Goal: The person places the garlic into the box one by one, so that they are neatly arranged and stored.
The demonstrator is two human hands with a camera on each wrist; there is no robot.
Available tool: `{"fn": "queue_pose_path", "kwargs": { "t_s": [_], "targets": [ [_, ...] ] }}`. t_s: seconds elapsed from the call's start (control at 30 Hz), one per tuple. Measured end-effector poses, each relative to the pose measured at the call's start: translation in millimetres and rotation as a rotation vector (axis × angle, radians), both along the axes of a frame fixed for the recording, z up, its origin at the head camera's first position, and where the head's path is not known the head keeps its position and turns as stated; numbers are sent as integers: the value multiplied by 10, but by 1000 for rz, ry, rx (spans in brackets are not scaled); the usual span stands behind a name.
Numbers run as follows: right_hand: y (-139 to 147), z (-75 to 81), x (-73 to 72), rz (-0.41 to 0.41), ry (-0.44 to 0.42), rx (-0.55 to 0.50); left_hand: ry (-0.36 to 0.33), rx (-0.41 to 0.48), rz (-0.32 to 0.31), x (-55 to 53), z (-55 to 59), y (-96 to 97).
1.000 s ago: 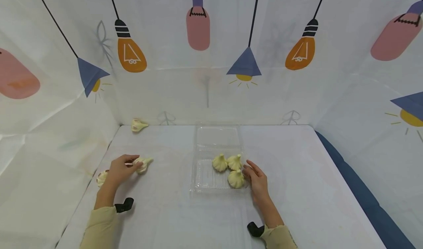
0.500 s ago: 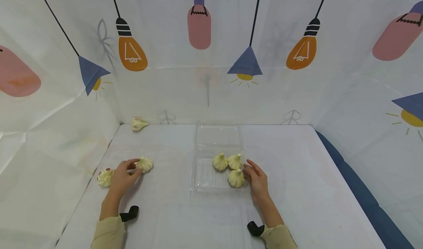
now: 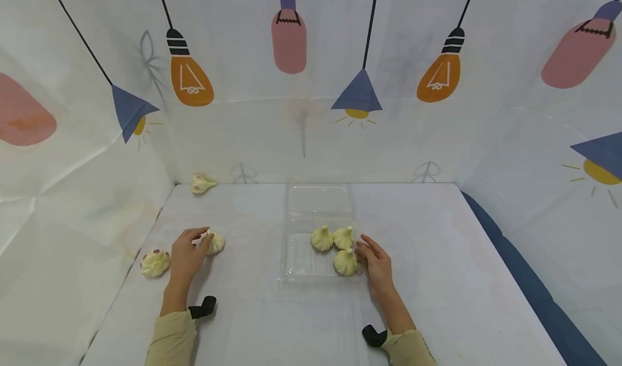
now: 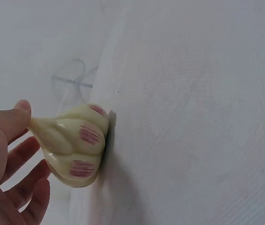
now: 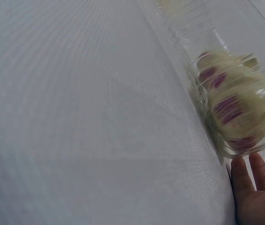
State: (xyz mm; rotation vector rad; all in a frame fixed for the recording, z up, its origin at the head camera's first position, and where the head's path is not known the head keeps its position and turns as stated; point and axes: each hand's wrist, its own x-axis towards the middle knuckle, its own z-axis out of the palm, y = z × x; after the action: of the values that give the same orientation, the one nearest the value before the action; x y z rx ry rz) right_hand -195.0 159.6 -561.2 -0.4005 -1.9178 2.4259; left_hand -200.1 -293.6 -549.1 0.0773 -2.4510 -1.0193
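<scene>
On the left side of the table, my left hand [image 3: 189, 252] pinches a garlic bulb [image 3: 216, 243] by its stem. The left wrist view shows this garlic bulb [image 4: 78, 145] pale with purple streaks, its base at the table surface. Three more garlic bulbs [image 3: 346, 262] sit in the lower half of a clear plastic container [image 3: 296, 258]. Beside the container's right edge is my right hand [image 3: 379, 269], its fingertips at the container wall. In the right wrist view, the fingers [image 5: 241, 173] look fairly straight, close under the bulb seen through the plastic.
Another garlic bulb [image 3: 155, 263] lies left of my left hand, near the table's left edge. One more garlic bulb [image 3: 201, 184] is at the back left corner. The container's lid [image 3: 319, 200] lies folded back toward the rear wall. Printed fabric walls enclose the white table [image 3: 427, 220].
The garlic bulb at my left hand has turned from lying sideways to standing stem up. My left forearm has shifted right, uncovering the bulb near the left edge. My right hand stays put.
</scene>
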Motion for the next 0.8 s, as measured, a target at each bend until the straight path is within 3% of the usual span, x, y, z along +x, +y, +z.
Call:
{"fn": "queue_pose_path", "kwargs": {
  "t_s": [0.37, 0.6, 0.8],
  "targets": [
    [-22, 17, -19, 14, -7, -10, 70, -23, 72, 12, -49, 120],
    [-18, -24, -15, -3, 22, -7, 243, 33, -20, 0, -28, 300],
    [-11, -13, -5, -7, 17, 2, 312, 18, -88, 13, 11, 518]
  ]
}}
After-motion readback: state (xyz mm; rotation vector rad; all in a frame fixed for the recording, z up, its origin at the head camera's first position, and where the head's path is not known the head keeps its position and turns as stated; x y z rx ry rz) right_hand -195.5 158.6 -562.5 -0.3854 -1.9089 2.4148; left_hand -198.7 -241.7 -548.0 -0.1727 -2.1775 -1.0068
